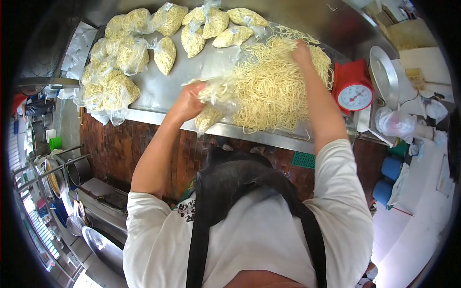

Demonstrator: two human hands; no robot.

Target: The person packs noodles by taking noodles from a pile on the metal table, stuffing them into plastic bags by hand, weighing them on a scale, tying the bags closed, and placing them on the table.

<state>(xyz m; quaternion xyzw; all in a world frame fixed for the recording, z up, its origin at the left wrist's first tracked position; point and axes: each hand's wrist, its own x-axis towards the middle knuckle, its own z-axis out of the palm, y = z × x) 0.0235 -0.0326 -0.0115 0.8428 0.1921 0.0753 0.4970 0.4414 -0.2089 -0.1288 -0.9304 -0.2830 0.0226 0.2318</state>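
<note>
My left hand (193,99) is closed around the top of a clear plastic bag (207,120) partly filled with noodles, at the front edge of the metal table. Pale yellow noodles (269,91) lie in a wide loose heap to the right of the bag. At the far side of that heap, my right hand (301,53) is closed on some strands, its fingertips partly hidden among them. Several filled, knotted noodle bags (165,55) sit at the back and left of the table.
A red dial scale (353,89) stands right of the heap, beside a metal pan (384,77). The metal table (158,96) has a raised back wall. Below lies a brown tiled floor (115,149) with a green mat (303,160). Strainers (76,223) hang at the lower left.
</note>
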